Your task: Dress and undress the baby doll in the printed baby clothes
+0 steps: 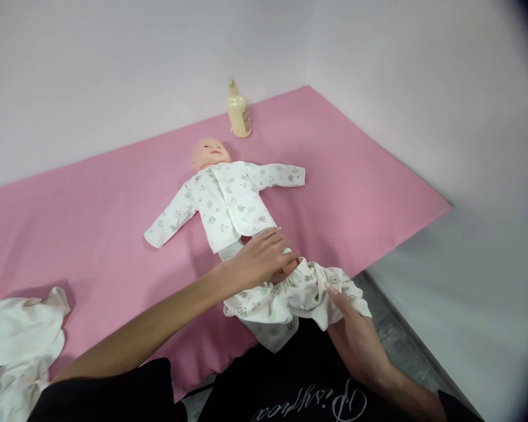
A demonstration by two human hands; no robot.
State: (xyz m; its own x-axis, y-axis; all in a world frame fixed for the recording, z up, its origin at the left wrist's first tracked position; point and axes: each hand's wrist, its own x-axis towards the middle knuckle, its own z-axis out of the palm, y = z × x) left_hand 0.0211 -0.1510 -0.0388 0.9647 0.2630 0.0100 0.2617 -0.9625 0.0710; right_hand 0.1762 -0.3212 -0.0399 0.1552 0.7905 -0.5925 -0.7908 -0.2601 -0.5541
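A baby doll (209, 153) lies on its back in a white printed jacket (229, 202), its sleeves spread out. My left hand (266, 255) is closed over one of the doll's legs (289, 267), just below the jacket hem, and hides much of it. White printed baby pants (286, 302) are bunched around the legs, with the gathered waistband near my left fingers. At the near right side, my right hand (356, 334) grips the pants, thumb on top of the cloth. The doll's feet are hidden in the fabric.
A pump bottle (240, 114) of pale yellow liquid stands behind the doll's head. Crumpled white clothes (22, 340) lie at the near left. The pink-covered table (356, 176) meets white walls behind, and its right edge drops to a grey floor.
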